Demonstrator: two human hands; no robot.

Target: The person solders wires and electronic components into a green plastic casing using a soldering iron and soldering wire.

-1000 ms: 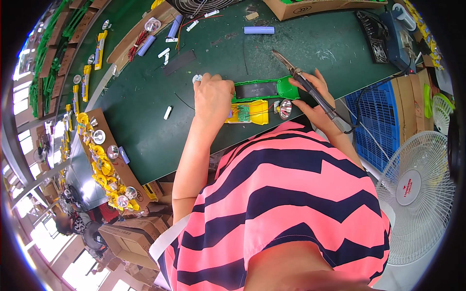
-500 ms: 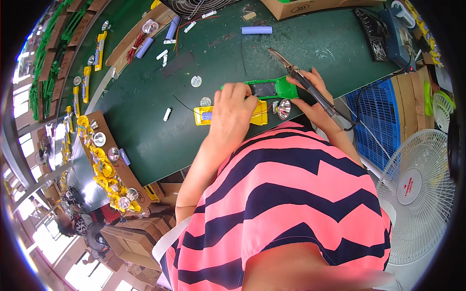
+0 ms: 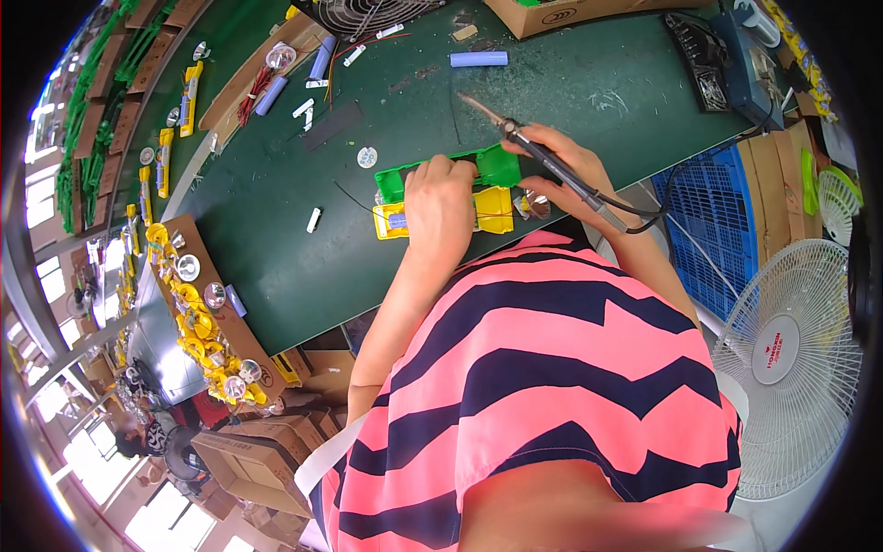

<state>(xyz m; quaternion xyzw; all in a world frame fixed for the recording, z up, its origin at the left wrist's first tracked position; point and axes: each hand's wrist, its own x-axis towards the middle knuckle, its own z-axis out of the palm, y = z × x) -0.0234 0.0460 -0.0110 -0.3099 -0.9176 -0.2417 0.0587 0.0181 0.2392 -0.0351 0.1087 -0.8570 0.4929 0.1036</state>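
Note:
A green plastic flashlight shell (image 3: pixel 499 168) lies just beyond a yellow shell half (image 3: pixel 494 212), close to the table's near edge. My left hand (image 3: pixel 441 204) reaches over both, its fingers curled onto the green shell and hiding their middle parts. A soldering iron (image 3: pixel 552 164) rests in my right hand (image 3: pixel 581 177), its tip pointing away to the far left. That hand's fingertips are at the green shell's right end. Inside the yellow shell shows a lavender battery cell (image 3: pixel 397 221) with thin wires. A reflector bulb (image 3: pixel 533 204) sits at its right end, partly under my right hand.
On the green table (image 3: pixel 368 267) lie a loose lavender cell (image 3: pixel 478 59), a round LED board (image 3: pixel 367 157) and small white pieces. A soldering station (image 3: pixel 750 69) stands far right. Yellow shells fill a carton (image 3: pixel 198 322) at left. A fan (image 3: pixel 782 359) stands at lower right.
The green shell has shifted left and tilted, and its dark inner side shows less. My right hand and the soldering iron have moved left with it. My left hand stays over the shells.

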